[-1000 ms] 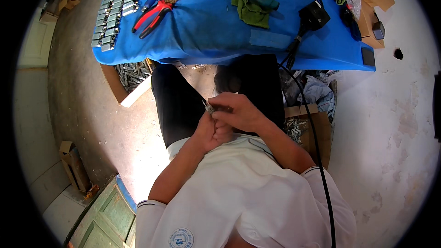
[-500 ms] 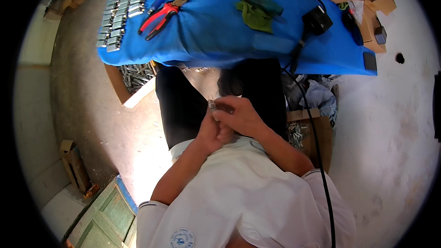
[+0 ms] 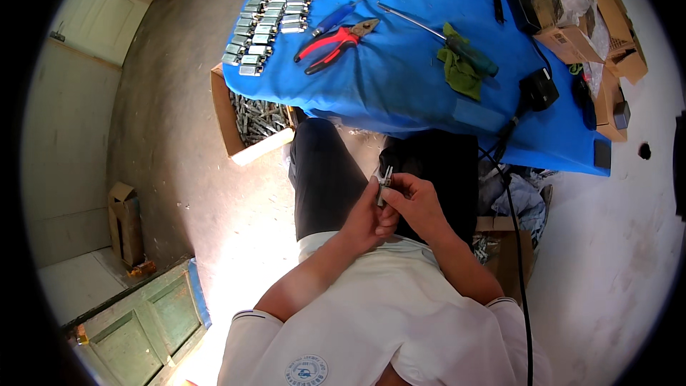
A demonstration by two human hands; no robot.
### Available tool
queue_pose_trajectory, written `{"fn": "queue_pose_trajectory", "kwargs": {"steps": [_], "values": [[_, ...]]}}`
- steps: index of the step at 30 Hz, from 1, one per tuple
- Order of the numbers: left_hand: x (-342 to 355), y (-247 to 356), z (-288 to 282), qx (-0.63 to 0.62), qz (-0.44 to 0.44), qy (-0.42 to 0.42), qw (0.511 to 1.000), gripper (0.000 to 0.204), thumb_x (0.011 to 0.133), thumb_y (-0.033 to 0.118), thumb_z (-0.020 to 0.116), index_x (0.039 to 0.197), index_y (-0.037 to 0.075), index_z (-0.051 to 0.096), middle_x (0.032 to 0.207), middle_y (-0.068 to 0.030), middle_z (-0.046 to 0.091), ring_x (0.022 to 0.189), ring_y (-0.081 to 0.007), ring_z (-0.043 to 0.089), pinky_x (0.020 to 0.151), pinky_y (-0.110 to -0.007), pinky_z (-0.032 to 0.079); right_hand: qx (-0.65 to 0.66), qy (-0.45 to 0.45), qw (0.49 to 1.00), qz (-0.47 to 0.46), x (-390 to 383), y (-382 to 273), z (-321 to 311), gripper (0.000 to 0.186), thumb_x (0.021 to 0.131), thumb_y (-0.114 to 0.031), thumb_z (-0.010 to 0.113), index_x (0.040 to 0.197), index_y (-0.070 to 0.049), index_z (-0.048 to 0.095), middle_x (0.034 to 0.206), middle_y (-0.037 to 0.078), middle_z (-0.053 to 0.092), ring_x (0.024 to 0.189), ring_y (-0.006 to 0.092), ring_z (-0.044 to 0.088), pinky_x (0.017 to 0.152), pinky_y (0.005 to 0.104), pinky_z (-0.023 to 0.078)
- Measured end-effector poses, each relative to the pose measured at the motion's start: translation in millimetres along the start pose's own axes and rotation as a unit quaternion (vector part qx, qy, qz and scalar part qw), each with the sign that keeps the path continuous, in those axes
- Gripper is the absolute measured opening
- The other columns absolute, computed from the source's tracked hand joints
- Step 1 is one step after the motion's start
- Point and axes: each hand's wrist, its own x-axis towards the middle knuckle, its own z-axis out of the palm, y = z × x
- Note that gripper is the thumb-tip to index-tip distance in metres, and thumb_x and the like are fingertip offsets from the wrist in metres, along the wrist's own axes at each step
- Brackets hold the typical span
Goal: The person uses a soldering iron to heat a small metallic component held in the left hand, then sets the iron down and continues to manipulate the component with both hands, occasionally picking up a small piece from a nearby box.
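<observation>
Over my lap, a small silvery metal part with two thin prongs [image 3: 385, 179] is pinched between my hands. My left hand [image 3: 366, 223] is closed on its lower end, with thumb and fingers wrapped round it. My right hand [image 3: 420, 207] grips it from the other side with thumb and forefinger. The fingers hide much of the part, so its exact kind cannot be told. On the blue-covered table [image 3: 400, 86] in front of me lie red-handled pliers [image 3: 336, 44], a blue screwdriver [image 3: 334, 18], and a long screwdriver [image 3: 468, 55] on a green cloth [image 3: 457, 75].
Rows of small metal pieces [image 3: 275, 18] line the table's left side. Below it stands a carton of metal parts [image 3: 261, 118]. At the right are a black adapter [image 3: 538, 89], torn cardboard boxes [image 3: 572, 39] and a black cable [image 3: 516, 243] hanging beside my right arm.
The view has shifted, so the table and my lap sit further right and lower. My hands have turned slightly apart, showing more of the metal part and its prongs.
</observation>
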Motion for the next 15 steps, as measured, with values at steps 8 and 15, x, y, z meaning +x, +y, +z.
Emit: {"fn": "queue_pose_trajectory", "kwargs": {"steps": [8, 15], "values": [[-3, 2, -7, 0.009, 0.022, -0.03, 0.999, 0.044, 0.096, 0.053, 0.037, 0.098, 0.013, 0.055, 0.062, -0.0014, 0.046, 0.051, -0.0121, 0.043, 0.044, -0.021, 0.034, 0.048, -0.036, 0.997, 0.045, 1, -1, 0, 0.027, 0.082, -0.014, 0.065, 0.101, 0.005, 0.062, 0.088, 0.007, 0.066, 0.078, 0.0103, 0.059, 0.071, 0.0243, 0.048], [-7, 10, -5, 0.02, 0.017, -0.108, 0.994, 0.056, 0.096, 0.058, 0.028, 0.069, 0.012, 0.044, 0.057, -0.0003, 0.041, 0.047, -0.0112, 0.039, 0.042, -0.022, 0.03, 0.093, -0.044, 0.995, 0.004, 3, -16, 8, 0.023, 0.091, -0.009, 0.057, 0.11, 0.004, 0.06, 0.084, 0.005, 0.064, 0.072, 0.0092, 0.059, 0.069, 0.0227, 0.049]]}}
